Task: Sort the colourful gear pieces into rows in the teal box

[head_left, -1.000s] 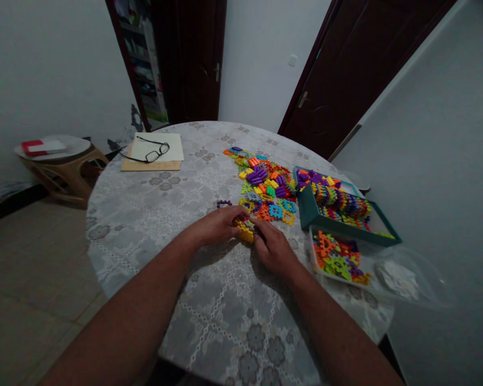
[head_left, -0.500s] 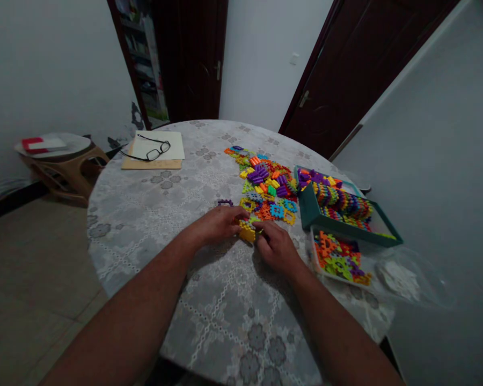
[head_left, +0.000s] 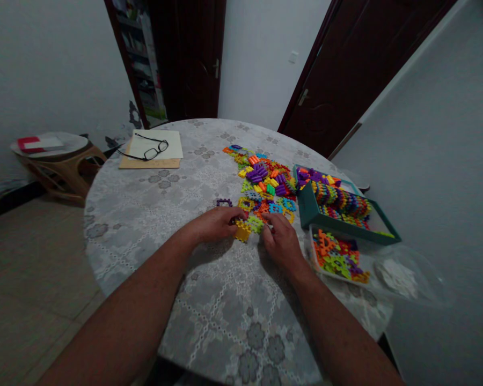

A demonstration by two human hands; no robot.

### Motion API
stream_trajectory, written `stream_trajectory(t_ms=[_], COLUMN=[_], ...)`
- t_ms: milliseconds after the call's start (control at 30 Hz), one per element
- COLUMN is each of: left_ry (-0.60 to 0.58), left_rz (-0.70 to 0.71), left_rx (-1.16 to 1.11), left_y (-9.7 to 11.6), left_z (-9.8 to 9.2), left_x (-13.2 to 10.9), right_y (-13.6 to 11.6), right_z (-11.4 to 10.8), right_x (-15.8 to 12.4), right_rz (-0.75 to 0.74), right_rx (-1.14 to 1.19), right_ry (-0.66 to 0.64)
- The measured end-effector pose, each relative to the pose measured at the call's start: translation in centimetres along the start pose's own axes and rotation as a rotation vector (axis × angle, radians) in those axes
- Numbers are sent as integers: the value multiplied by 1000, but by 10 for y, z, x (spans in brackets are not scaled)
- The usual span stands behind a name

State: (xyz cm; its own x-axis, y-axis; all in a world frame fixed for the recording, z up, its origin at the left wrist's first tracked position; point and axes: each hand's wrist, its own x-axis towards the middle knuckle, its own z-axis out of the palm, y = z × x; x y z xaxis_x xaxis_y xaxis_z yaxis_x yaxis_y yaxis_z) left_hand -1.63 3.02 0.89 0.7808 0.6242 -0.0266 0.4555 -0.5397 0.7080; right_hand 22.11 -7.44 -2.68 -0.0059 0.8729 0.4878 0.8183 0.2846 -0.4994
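Note:
My left hand point(head_left: 216, 225) is closed on a yellow interlocking block point(head_left: 242, 231) with toothed edges, low over the tablecloth. A bit of red shows by its fingertips. Facing it from the right, my right hand point(head_left: 282, 240) has its thumb and index finger bent at the edge of a lime-green toothed piece point(head_left: 255, 224), which lies close against the yellow block. Whether those two are joined I cannot make out. Just past my left hand lies a purple toothed frame point(head_left: 224, 202). Beyond both hands spreads a pile of mixed coloured pieces point(head_left: 260, 174).
To the right stand a green box point(head_left: 348, 230) of coloured pieces and a clear plastic tub point(head_left: 312, 252) with more pieces. A clear bag point(head_left: 410, 276) lies beside them. Glasses point(head_left: 151, 153) rest on papers point(head_left: 173, 143) at the far left of the round table point(head_left: 132, 225).
My right hand has drawn slightly away from my left, and more of the lime-green piece shows between them. The yellow block has shifted a little to the left with my left hand.

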Motion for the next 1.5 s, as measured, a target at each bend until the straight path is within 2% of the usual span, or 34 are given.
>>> stream_trajectory(t_ms=[100,200,333,567,733,933,1167,1500], left_ry=[-22,-42,-60,-53,-60,-62,-35,-45], left_rz=[17,5,-20,-30,-7,-8,17,27], left_rx=[-21,-26,-4,-2,10,6,31,10], left_y=[1,4,8,8,8,5,10,14], left_z=[-1,-1,-3,-4,-4,-2,3,3], left_x=[-1,-2,-2,-3,-2,-1,1,1], right_y=[6,5,2,-1,5,7,5,10], right_z=[1,4,5,3,5,6,3,2], right_x=[-1,-3,0,5,6,0,7,12], right_rz=[-43,-5,12,-63,-40,-77,-52,-64], right_rx=[-172,-287,-380,-484,-453,-331,-402,-345], right_ry=[-98,-177,-225,-293,-310,-219,-288,-307])
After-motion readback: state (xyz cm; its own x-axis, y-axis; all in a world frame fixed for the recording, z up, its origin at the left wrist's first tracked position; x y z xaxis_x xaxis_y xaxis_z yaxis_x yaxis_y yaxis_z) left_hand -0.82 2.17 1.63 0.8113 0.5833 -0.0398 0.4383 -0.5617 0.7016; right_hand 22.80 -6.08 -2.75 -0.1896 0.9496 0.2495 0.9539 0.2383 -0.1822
